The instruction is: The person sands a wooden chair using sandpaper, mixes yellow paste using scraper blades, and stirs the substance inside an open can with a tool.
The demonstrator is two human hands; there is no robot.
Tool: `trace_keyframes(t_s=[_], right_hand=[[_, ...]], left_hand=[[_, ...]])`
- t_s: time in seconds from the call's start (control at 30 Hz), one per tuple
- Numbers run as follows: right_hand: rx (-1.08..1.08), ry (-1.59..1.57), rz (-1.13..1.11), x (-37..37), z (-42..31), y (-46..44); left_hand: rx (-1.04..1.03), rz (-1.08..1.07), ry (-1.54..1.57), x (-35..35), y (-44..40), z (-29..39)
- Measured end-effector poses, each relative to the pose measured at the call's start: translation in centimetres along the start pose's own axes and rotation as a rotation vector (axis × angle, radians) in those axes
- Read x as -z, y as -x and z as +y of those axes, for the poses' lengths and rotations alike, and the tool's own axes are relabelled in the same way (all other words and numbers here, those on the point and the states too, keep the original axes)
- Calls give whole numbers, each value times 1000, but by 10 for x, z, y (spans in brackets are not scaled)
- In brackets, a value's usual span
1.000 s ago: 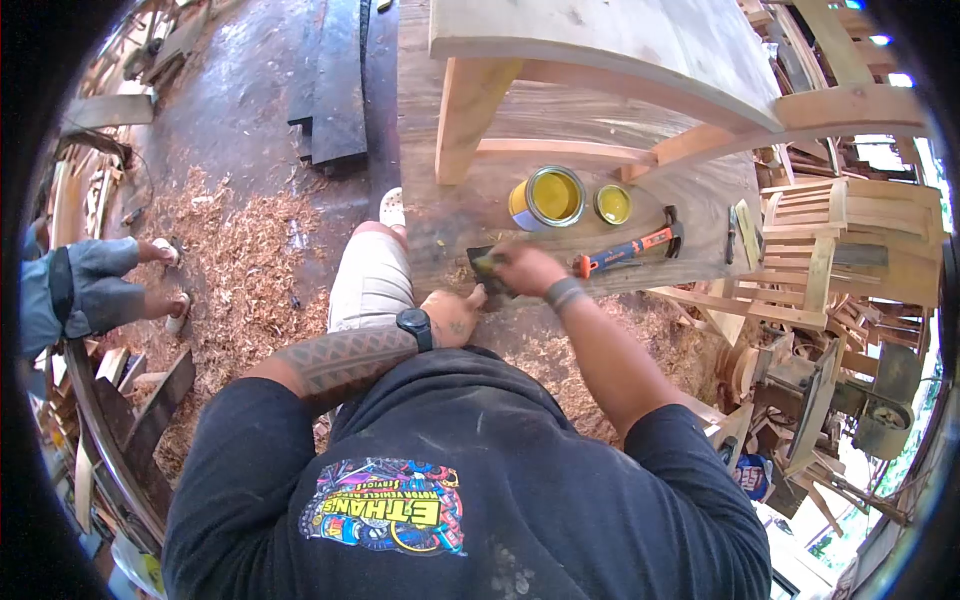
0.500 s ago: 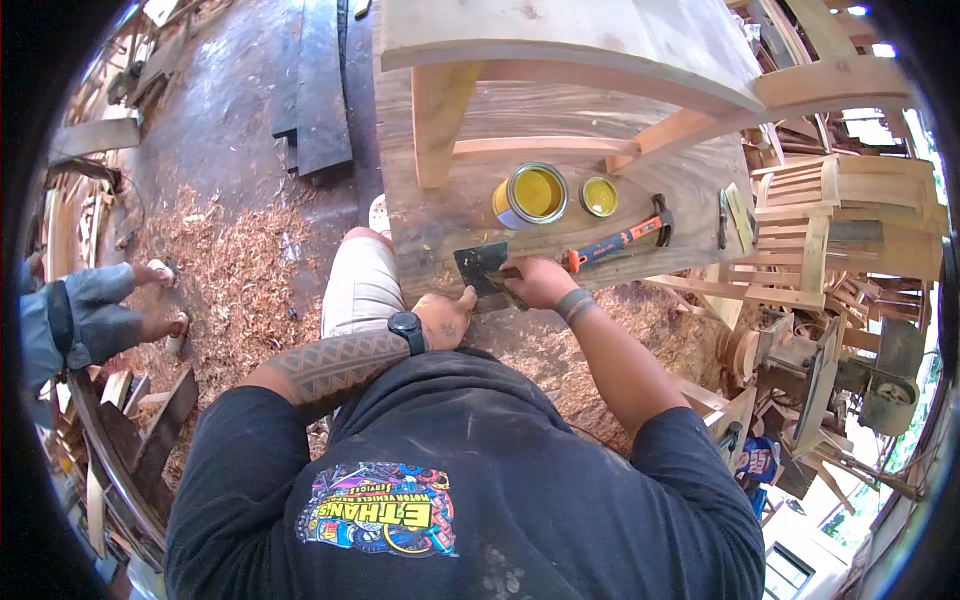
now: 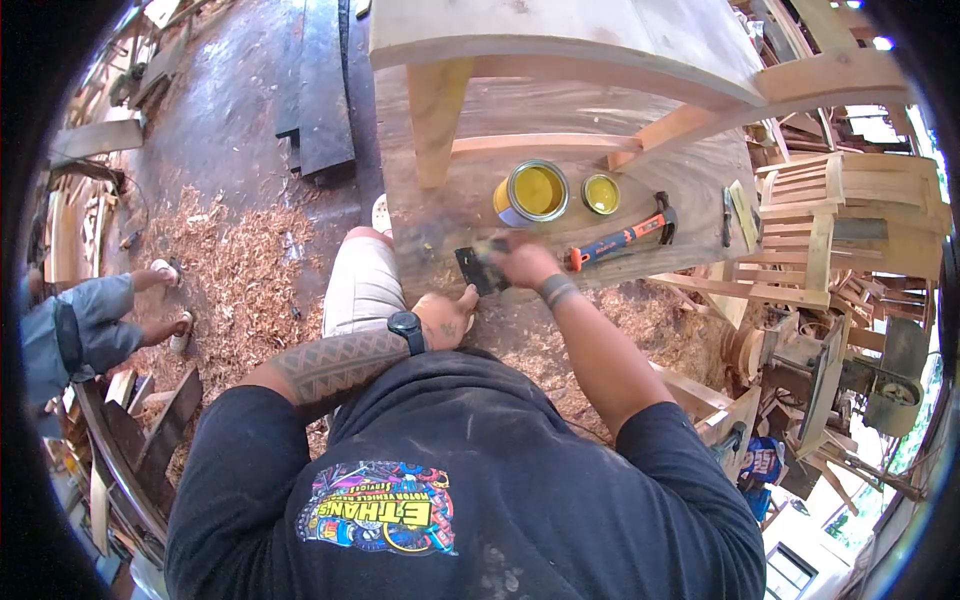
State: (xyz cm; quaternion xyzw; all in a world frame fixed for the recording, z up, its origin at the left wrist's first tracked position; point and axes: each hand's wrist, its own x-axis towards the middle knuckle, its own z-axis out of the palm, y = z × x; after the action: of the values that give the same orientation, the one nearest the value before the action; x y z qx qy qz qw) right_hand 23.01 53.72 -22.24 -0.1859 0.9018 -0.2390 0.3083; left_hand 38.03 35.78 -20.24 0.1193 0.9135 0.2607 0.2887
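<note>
Can of round metal, yellow inside: stands open on the flat brown wooden table.
Thin flat black piece: on the table, nearer the person than the can and a bit left of it.
Left hand: also nearer than the can; its thumb touches the black piece. I cannot tell if it grips it.
Right hand: just nearer than the can, over the black piece, blurry. I cannot tell what its fingers hold.
Both hands: close together.
Small round metal-rimmed dish, yellow inside: just right of the can.
Blue and orange hammer, dark metal head: lies right of the can.
Curly brown wood shavings: on the floor, left of the can.
</note>
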Motion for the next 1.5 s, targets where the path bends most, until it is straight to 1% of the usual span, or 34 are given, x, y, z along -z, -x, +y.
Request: trace_keyframes(t_s=[0.07,0.1,0.17,0.2,0.23,0.27,0.3,0.37,0.4,0.43,0.47,0.5,0.53,0.6,0.63,0.67,0.7,0.73,0.8,0.83,0.93,0.97,1.07,1.1,1.2,1.23,1.33,1.4,1.43,1.47,1.5], right_hand=[[112,14,-142,-13,-18,-3],[71,27,-204,-7,-23,-3],[52,67,-211,5,-8,7],[43,83,-210,12,5,15],[33,115,-142,13,29,27],[33,52,-145,16,52,38],[34,-10,-150,19,69,50],[-134,-228,-98,36,62,80],[-220,-338,-73,41,59,93],[-197,-388,-1,33,70,98],[-176,-372,24,28,68,99],[-158,-357,48,21,64,96],[-140,-342,73,14,59,93],[-188,-343,48,-3,55,81],[-221,-375,44,-8,49,77],[-253,-408,36,-13,45,75],[-236,-425,83,-22,44,71],[-184,-387,101,-32,43,68],[-80,-303,141,-40,26,60],[-25,-279,200,-45,14,58],[26,-239,220,-61,-8,45],[46,-235,189,-56,-10,44],[-96,-289,168,-42,2,52],[-174,-410,86,-30,4,56],[-7,-275,190,-60,1,39],[37,-250,181,-70,-5,32],[13,-261,24,-56,0,40],[-114,-365,-5,-53,50,72],[-171,-534,-48,-38,58,89],[-296,-489,-14,-31,64,104],[-320,-612,30,-41,81,107]], left_hand=[[-3,5,-31,-3,-5,1],[-28,-17,-62,-2,-8,0],[-69,-65,-128,1,-8,-6],[-156,-24,-165,-1,-9,-14],[-245,15,-202,-5,-10,-24],[-336,53,-236,-6,-12,-30],[-330,10,-228,-2,-16,-30],[-310,-81,-203,6,-27,-31],[-345,51,-226,8,-31,-33],[-383,184,-249,11,-34,-36],[-422,316,-271,13,-39,-37],[-337,276,-252,39,-34,-19],[-361,291,-289,41,-39,-21],[-409,327,-369,49,-52,-27],[-381,274,-412,52,-58,-27],[-399,267,-442,52,-64,-32],[-414,259,-471,51,-70,-38],[-430,251,-498,48,-74,-45],[-410,133,-568,59,-74,-40],[-397,78,-600,65,-73,-36],[-327,-32,-648,80,-79,-33],[-314,-42,-676,85,-80,-32],[-288,-64,-725,87,-83,-34],[-285,-60,-723,84,-86,-38],[-273,-77,-739,79,-91,-43],[-271,-79,-751,79,-93,-42],[-308,29,-666,73,-92,-45],[-359,212,-556,52,-91,-48],[-364,273,-491,47,-87,-46],[-372,333,-424,42,-82,-44],[-367,365,-351,42,-76,-36]])
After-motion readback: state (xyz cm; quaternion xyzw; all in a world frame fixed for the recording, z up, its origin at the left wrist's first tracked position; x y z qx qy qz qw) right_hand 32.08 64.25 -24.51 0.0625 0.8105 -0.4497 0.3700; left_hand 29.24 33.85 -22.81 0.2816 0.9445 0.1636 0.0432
